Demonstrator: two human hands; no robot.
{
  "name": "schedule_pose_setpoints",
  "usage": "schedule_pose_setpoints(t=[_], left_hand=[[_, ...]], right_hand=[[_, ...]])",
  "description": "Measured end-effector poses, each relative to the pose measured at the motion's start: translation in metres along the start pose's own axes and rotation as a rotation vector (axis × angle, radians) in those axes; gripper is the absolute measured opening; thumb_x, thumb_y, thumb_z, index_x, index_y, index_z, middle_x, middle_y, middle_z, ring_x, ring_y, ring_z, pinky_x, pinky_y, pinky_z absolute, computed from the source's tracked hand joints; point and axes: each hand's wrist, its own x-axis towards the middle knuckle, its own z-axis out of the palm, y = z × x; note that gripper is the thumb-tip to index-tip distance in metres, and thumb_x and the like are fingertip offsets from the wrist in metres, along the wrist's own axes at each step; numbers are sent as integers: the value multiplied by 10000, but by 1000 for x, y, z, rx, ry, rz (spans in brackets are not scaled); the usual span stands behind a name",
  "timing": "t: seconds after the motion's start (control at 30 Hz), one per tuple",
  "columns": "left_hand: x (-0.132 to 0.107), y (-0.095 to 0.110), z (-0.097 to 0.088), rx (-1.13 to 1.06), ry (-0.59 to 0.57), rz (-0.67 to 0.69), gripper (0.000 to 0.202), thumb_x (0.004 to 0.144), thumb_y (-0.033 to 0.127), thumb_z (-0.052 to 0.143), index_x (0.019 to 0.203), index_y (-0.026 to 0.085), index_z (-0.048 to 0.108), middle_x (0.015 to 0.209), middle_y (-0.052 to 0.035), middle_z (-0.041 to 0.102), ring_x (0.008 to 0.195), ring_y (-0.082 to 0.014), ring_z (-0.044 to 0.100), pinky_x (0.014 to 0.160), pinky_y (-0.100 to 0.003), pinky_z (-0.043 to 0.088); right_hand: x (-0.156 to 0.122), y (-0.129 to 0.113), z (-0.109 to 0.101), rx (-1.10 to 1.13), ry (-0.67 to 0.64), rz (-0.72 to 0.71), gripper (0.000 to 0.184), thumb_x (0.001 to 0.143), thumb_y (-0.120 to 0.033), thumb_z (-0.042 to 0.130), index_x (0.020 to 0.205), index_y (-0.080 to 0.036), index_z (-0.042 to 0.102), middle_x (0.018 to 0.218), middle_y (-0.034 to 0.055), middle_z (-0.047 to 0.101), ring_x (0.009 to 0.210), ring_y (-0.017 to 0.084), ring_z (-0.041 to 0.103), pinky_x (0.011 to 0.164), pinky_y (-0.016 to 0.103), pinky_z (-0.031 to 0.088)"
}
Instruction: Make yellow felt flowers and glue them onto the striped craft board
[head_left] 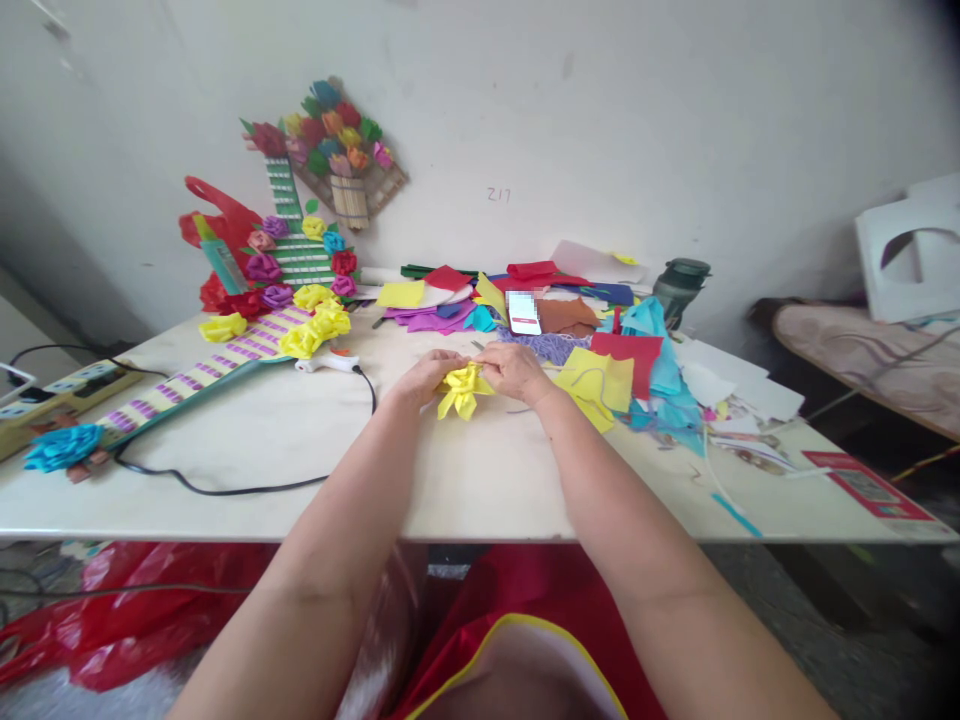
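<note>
Over the middle of the table, my left hand (430, 376) is closed around the upper left side of a yellow paper flower (460, 393), its petals hanging downward. My right hand (514, 371) pinches the same flower from the right, and its fingertips are close to those of my left. A small grey pointed tip shows beside the right fingers; its kind is hard to make out. To the right of my right hand lie yellow paper sheets (611, 380) with a thin grey cord or wire across them.
A glue gun (328, 363) with a black cable lies on the left. Behind it stands a guitar-shaped piece (217, 362) trimmed with paper flowers. Coloured paper, a phone (523, 312) and a dark bottle (679, 290) lie or stand towards the back. Paper scraps (750, 440) cover the right side.
</note>
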Motion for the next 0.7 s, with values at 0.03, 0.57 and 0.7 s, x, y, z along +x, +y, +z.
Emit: schedule_pose_setpoints(t=[0.03,0.57,0.7], left_hand=[[0,1,1,8,0,2,204,578,281,676,603,117,557,509,9,525,432,-77,475,436,-196,341],[0,0,-2,122,-51,78,232,567,295,698,679,116,601,578,-8,588,498,-89,514,506,-209,361],[1,0,-3,142,-59,84,244,570,300,697,695,112,603,580,-3,587,497,-82,508,499,-200,354]], right_hand=[[0,1,1,18,5,10,318,713,-135,453,909,-203,694,856,42,665,781,150,571,638,233,377],[2,10,2,185,-78,137,258,792,-313,486,790,-174,702,751,27,645,684,107,522,603,207,339],[3,12,3,176,-73,145,241,787,-308,510,779,-164,702,752,35,638,669,107,517,588,209,332]])
